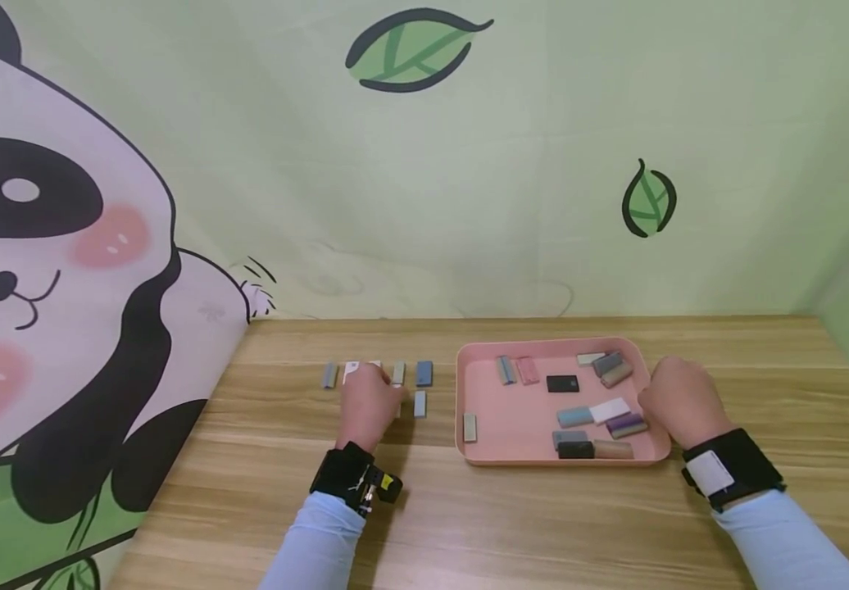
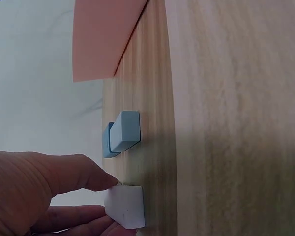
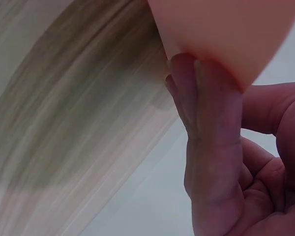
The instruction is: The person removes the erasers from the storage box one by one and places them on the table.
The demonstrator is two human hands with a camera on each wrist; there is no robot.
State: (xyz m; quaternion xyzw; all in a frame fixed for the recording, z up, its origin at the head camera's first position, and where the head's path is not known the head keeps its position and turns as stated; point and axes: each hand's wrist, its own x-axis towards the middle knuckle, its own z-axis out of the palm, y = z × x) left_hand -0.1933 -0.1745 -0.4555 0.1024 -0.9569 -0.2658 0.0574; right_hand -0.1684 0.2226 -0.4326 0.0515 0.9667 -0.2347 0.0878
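White block between left fingertips

No readable text, labels, numbers — wall print shows pictures only.

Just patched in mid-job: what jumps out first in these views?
The pink tray right of centre on the wooden table, littered with small coloured blocks. The right hand touches its right rim. Left of the tray, the left hand pinches a white block in a row of standing blocks.
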